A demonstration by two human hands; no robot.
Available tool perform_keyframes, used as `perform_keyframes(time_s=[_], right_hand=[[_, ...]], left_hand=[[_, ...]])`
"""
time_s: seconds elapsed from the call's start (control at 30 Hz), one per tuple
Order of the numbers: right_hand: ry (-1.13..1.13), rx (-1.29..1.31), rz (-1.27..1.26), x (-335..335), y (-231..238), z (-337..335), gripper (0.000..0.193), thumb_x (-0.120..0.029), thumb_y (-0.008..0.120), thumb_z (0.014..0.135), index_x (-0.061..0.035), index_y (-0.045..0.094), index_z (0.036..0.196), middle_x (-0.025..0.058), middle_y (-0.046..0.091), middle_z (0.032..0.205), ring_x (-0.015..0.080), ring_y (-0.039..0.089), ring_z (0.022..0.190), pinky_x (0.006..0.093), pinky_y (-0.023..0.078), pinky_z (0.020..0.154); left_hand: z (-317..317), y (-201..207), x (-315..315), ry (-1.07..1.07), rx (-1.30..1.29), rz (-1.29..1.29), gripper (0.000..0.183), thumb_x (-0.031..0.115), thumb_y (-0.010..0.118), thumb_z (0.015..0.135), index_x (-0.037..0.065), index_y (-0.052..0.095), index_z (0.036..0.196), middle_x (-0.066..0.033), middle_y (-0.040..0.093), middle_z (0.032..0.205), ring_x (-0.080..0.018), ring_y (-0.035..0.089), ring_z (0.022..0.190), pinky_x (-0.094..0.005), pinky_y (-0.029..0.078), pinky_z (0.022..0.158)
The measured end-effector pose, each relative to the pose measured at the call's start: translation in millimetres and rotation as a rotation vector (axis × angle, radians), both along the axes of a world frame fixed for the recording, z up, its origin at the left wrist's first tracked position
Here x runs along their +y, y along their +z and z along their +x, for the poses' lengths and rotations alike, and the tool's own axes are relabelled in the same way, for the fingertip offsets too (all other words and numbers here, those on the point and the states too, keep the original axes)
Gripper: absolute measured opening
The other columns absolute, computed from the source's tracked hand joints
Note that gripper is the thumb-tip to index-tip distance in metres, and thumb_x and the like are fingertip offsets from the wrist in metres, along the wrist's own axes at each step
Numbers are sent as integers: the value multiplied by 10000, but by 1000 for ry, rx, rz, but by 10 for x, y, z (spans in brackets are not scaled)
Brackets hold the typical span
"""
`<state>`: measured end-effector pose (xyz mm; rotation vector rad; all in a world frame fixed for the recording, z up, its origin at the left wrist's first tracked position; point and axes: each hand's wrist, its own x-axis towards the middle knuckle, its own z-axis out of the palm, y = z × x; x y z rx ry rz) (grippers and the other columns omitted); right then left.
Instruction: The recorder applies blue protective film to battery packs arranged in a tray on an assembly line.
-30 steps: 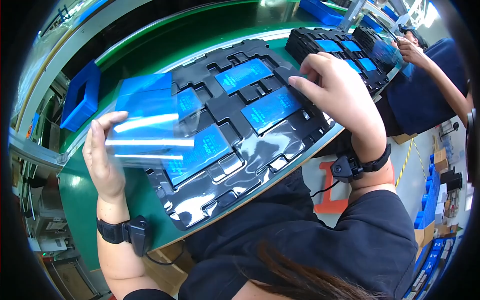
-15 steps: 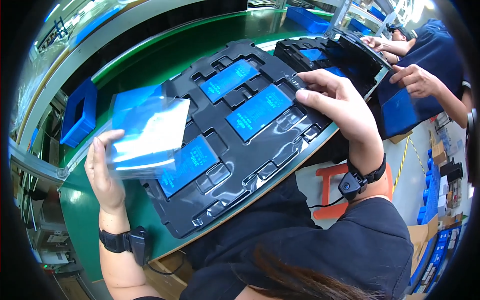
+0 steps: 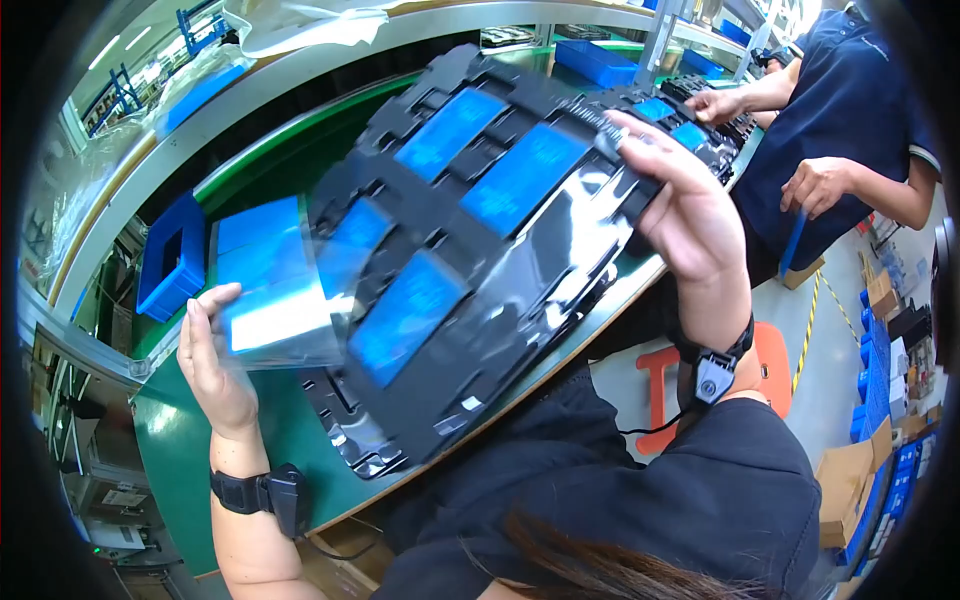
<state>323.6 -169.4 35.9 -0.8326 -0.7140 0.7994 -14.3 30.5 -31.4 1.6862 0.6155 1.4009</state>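
Note:
A black moulded plastic tray (image 3: 430,220) holds several flat blue battery packs (image 3: 525,180) in its recesses. My right hand (image 3: 690,200) is closed on the tray's right edge, thumb on top. That side is raised, and the tray is tilted and blurred by motion. Glossy black plastic (image 3: 560,285) shows along its near side; whether this is a second tray below, I cannot tell. At the tray's left end, my left hand (image 3: 215,360) grips the edge of a glossy clear plastic sheet (image 3: 285,325) with blue rectangles showing, overlapping the tray's left part.
The green bench (image 3: 180,430) bears a blue bin (image 3: 172,255) at the left. Another blue bin (image 3: 597,65) stands at the back. To the right, a co-worker (image 3: 830,110) holds a thin blue piece (image 3: 793,240) beside more black trays (image 3: 690,110). An orange stool (image 3: 765,370) stands on the floor.
My right hand has raised the tray's right side, tilting it. The plastic sheet in my left hand has shifted slightly left and down. The co-worker's tray has come down onto the bench.

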Motion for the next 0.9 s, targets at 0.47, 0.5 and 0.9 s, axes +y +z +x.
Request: perform_keyframes(time_s=[0.47,0.5,0.9], right_hand=[[-494,116,96,-473,-116,2086,184,-40,619,848,12,579,1020,110,650,980,234,645,879,364,523,808],[-605,100,107,-527,-157,2287,188,-41,619,848,8,577,1024,108,648,982,231,643,876,355,525,799],[-1005,-100,-195,-557,-263,2820,217,26,746,679,66,626,855,124,658,813,221,640,663,344,535,611]], left_hand=[[-1,-48,6,-51,75,-39,416,308,360,1004,-13,622,962,-80,615,988,-150,540,955,-283,365,907],[17,-52,19,-61,79,-37,418,309,360,1004,-13,623,962,-81,615,986,-151,541,958,-285,365,910],[33,-68,14,-40,38,-38,417,284,371,999,-42,627,956,-96,630,947,-154,555,924,-283,384,877]])
